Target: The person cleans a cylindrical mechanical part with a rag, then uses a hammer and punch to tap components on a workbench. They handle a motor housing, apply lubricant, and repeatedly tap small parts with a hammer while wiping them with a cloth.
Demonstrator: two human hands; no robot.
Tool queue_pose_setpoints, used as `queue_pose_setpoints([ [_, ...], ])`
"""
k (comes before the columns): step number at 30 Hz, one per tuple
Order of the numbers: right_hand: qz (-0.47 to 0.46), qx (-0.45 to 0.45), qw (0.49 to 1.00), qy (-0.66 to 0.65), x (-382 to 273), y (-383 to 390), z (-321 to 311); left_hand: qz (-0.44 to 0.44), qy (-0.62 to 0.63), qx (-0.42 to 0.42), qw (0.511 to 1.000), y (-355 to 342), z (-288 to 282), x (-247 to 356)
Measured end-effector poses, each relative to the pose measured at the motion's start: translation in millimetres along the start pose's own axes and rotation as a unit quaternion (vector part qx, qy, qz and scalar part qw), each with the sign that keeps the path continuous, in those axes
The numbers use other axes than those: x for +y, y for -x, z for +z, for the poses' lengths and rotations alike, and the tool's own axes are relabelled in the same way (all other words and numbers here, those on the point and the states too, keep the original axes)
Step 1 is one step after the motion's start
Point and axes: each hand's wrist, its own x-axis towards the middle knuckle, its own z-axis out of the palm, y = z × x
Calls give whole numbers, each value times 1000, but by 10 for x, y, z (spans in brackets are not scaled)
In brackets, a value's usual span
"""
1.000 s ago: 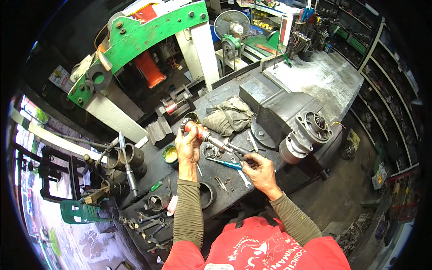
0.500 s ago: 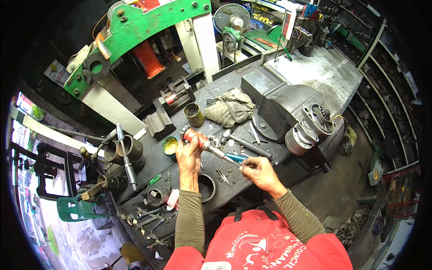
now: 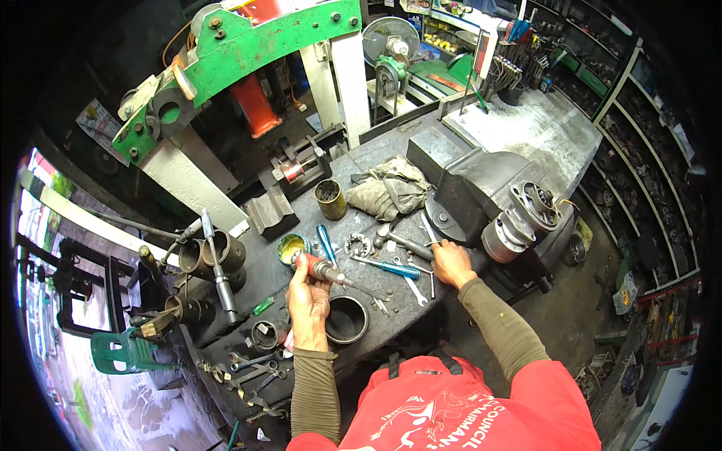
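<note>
My left hand (image 3: 308, 304) is closed round a red air hammer (image 3: 323, 269), whose long steel bit (image 3: 365, 289) points right over the bench. My right hand (image 3: 453, 264) is closed at the handle end of a hammer (image 3: 410, 245) lying on the bench; the hand hides that end. Between the hands lie a blue-handled screwdriver (image 3: 395, 267) and a wrench (image 3: 416, 292). Another blue-handled screwdriver (image 3: 325, 239) rests beyond the air hammer, beside a toothed metal ring (image 3: 357, 246). A tin of yellow grease (image 3: 291, 246) stands just past my left hand.
A grey rag (image 3: 387, 188) and a rusty can (image 3: 329, 199) sit farther back. On the right, a cylindrical metal motor unit (image 3: 519, 225) rests by a big vise (image 3: 481, 184). A dark metal ring (image 3: 347, 319) and several wrenches (image 3: 256, 372) occupy the near left. A green press frame (image 3: 263, 41) rises behind.
My right hand has left the air hammer's bit and moved right to the hammer's handle. My left hand has lowered the air hammer slightly, and the bit now points more level.
</note>
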Motion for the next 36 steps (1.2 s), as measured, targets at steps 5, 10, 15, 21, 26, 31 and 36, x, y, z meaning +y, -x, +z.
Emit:
queue_pose_setpoints([
  [5, 102, -78, 989, -68, -284, -345, -187, 8, 40, 21, 999, 156, 33, 60],
  [10, 110, -97, 966, -213, -580, -527, -680, -43, 128, -19, 991, 193, 53, 29],
  [15, 197, -160, 759, -600, -812, 65, -1185, -90, 180, 26, 979, 219, 171, -20],
  [21, 52, 13, 646, -762, -801, 1192, -1894, -85, 140, 29, 986, 54, 662, -164],
  [26, 32, 170, 649, -741, -199, 1688, -2652, -98, 60, -103, 988, -62, 1644, -406],
  [31, 89, 275, 630, -721, 436, 1951, -2753, -86, 38, -283, 955, -93, 3054, -889],
  [36, 140, 333, 608, -707, 1185, 2060, -2574, 29, -81, -328, 941, -151, 4096, -1516],
])
